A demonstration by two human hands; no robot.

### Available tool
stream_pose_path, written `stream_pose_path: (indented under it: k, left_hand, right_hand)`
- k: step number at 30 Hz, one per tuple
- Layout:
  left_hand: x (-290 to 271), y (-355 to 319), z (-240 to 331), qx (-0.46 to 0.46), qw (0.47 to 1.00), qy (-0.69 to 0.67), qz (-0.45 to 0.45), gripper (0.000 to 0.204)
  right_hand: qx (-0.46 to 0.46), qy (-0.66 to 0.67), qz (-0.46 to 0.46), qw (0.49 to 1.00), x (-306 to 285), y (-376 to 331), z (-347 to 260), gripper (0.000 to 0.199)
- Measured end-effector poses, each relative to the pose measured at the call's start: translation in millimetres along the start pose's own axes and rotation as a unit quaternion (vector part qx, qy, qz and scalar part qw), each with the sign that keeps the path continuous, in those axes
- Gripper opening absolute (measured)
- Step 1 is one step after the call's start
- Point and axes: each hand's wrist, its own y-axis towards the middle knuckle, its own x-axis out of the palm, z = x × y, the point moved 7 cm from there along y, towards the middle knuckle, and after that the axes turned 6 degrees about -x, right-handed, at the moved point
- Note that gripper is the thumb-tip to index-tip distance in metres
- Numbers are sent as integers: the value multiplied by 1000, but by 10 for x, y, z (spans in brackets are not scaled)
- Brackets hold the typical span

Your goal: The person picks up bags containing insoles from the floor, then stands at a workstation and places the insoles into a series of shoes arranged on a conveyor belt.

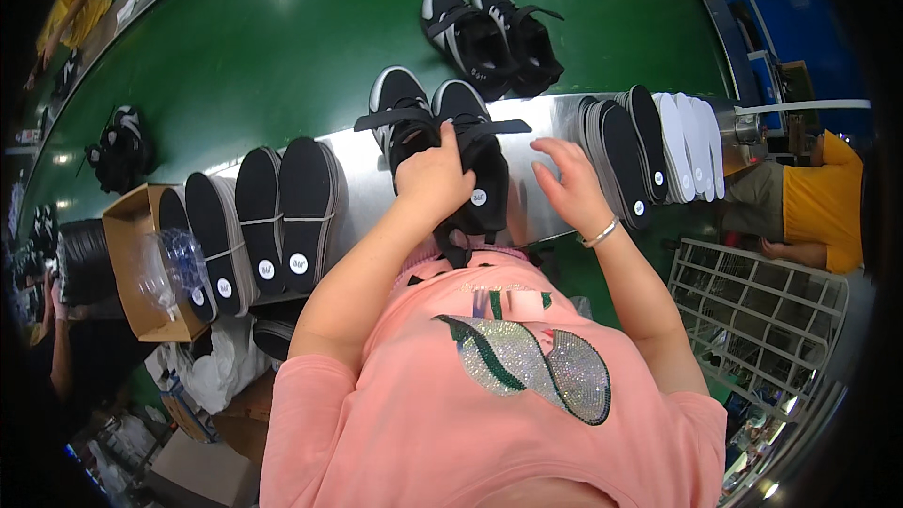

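Before me on the metal ledge stands a pair of black sneakers with grey toe edges, toes pointing away. My left hand (435, 177) is closed on the right-hand sneaker (463, 102) at its opening, index finger stretched toward the tongue. A round white label shows on the heel of a black insole (485, 212) in that shoe. The left-hand sneaker (400, 94) stands beside it, partly hidden by my hand; both straps lie loose to the sides. My right hand (572, 186) hovers between the shoes and the right stack of black insoles (616, 160), holding nothing, fingers apart.
Another pair of black sneakers (494, 42) stands farther back on the green table (310, 47). Banded black insoles (306, 193) line the left ledge beside a cardboard box (132, 254); white insoles (691, 146) stand at right. A wire rack (762, 310) and a person in yellow (823, 202) are at right.
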Motion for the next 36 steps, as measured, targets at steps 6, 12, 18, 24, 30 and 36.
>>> stream_pose_path:
  k: [6,12,18,24,30,36]
  left_hand:
    - [-683,392,-589,-62,985,-16,157,47]
    - [-1587,699,-1472,-139,925,-50,351,59]
    - [-886,567,-824,106,908,-321,248,23]
    - [-456,285,-5,183,891,-273,315,43]
    - [-190,78,294,293,902,-159,276,26]
    - [-179,533,-161,121,887,-444,43,16]
  right_hand:
    - [-6,-128,49,991,4,580,319,39]
    - [113,-230,-164,952,504,1194,591,52]
    - [112,-208,-167,957,520,1349,745,30]
    - [44,-241,-254,936,436,793,-130,29]
    - [9,-204,-178,963,553,106,-351,25]
    - [-15,-202,-146,968,613,-57,-345,23]
